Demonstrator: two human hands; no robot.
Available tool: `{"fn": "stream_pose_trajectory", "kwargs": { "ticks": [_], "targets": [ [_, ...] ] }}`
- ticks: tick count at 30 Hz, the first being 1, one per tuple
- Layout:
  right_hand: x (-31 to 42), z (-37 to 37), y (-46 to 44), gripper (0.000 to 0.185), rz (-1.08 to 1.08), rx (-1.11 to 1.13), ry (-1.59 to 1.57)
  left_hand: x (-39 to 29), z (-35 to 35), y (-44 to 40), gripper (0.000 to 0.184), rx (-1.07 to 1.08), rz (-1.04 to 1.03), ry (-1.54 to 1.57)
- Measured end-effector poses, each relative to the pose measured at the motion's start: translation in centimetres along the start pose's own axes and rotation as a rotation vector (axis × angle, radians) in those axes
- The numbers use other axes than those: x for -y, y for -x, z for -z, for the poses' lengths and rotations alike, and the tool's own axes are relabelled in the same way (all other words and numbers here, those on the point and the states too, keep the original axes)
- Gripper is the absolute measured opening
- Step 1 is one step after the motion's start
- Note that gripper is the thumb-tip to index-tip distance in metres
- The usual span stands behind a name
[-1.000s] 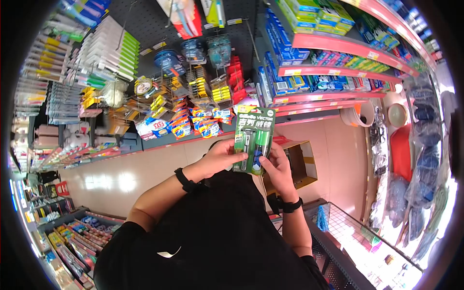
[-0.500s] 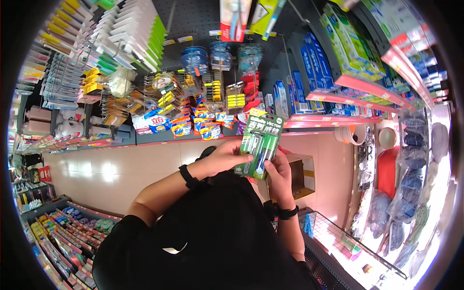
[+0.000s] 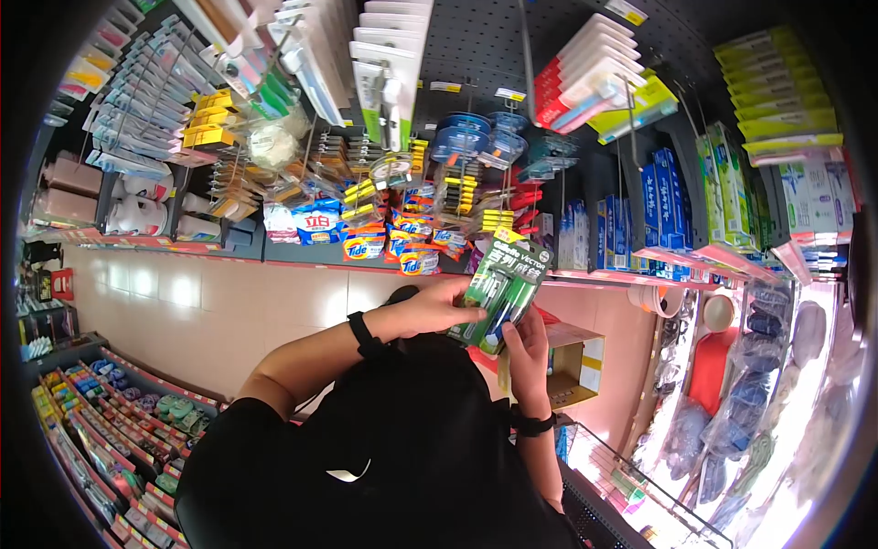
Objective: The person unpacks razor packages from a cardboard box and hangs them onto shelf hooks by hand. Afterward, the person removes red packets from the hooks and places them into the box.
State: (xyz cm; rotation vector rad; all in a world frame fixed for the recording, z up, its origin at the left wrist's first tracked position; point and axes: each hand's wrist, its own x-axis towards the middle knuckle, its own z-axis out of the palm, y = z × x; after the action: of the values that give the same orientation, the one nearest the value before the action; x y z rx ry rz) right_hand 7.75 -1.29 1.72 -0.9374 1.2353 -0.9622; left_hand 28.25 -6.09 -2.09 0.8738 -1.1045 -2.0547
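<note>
A green Gillette Vector razor pack [image 3: 498, 291] is held up in front of my chest, slightly tilted, with its printed face toward me. My left hand [image 3: 437, 309] grips its left edge, thumb lying across the front. On the lower right side, my right hand [image 3: 526, 352] also holds the pack, its thumb near the bottom of the front. The fingers behind the card are mostly hidden. Just beyond the pack, orange Tide bags [image 3: 419, 259] sit along the shelf edge.
Hanging toothbrush packs [image 3: 389, 78] and blue round items [image 3: 462, 137] fill the pegboard ahead. Toothpaste boxes [image 3: 663, 201] stand to the right. Below my right hand are an open cardboard box [image 3: 585, 380] and a wire basket [image 3: 631, 476]. Small goods line a low shelf [image 3: 110, 448] at left.
The view has shifted, so the shelf goods appear lower and more of the pegboard shows. Both hands keep hold of the razor pack, which looks slightly more tilted.
</note>
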Motion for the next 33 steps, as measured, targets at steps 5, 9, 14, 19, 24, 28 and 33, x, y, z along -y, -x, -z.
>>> {"fn": "stream_pose_trajectory", "kwargs": {
  "ticks": [5, 9, 14, 19, 24, 28, 33],
  "targets": [
    [-0.3, -3.1, -0.2, 0.047, -0.014, -0.024, 0.050, -0.4, 2.4, 1.7, 0.040, -0.009, -0.081, -0.084],
    [-1.1, -4.5, -0.3, 0.045, -0.028, -0.035, 0.018, 0.2, 3.8, 2.5, 0.040, -0.020, -0.061, -0.086],
    [-1.0, -5.5, 0.0, 0.042, -0.081, -0.033, 0.047, 0.9, 4.9, 3.0, 0.042, 0.013, -0.017, 0.053],
    [-1.1, -5.0, 0.1, 0.041, -0.071, -0.058, 0.030, -0.7, 3.8, 2.9, 0.039, 0.012, 0.005, 0.015],
    [-2.2, -4.0, 0.5, 0.045, -0.047, -0.089, 0.005, -1.0, 3.1, 1.9, 0.040, 0.073, 0.080, 0.012],
    [-2.3, -3.5, 1.1, 0.040, -0.037, -0.143, -0.034, -0.9, 2.6, 1.2, 0.043, 0.085, 0.134, -0.011],
    [-2.1, -3.1, 1.2, 0.038, -0.040, -0.139, -0.062, -0.8, 2.0, 0.7, 0.047, 0.091, 0.183, -0.036]
  ]
}}
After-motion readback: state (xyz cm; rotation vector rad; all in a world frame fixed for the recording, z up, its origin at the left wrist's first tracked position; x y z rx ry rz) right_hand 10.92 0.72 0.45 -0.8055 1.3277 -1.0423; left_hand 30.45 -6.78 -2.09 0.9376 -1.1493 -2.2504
